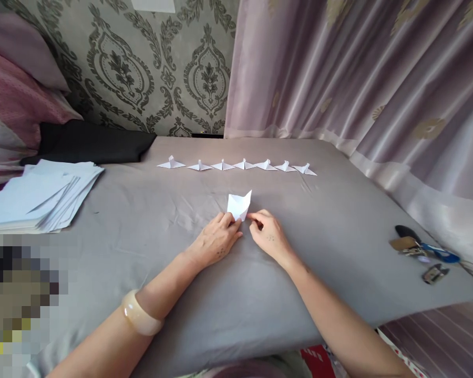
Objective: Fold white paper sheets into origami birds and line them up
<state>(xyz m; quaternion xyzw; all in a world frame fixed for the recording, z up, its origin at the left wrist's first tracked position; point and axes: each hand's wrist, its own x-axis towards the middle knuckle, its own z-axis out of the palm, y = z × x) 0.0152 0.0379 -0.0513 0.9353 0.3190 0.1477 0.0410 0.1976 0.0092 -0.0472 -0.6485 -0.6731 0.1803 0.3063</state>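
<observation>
A small piece of folded white paper (238,203) rests on the grey cloth in front of me, with one corner standing up at its right. My left hand (219,237) presses on its near left edge, the fingers bent together over the paper. At the near right side, my right hand (268,231) has thumb and forefinger closed at the paper's edge; the exact pinch is partly hidden. Beyond the hands, several folded paper birds (222,165) stand in a row.
A stack of white paper sheets (43,197) lies at the left, before a folded black cloth (94,140). Keys (412,247) and a nail clipper (434,273) lie at the far right. A curtain (307,68) hangs along the right side of the grey-covered surface (142,199).
</observation>
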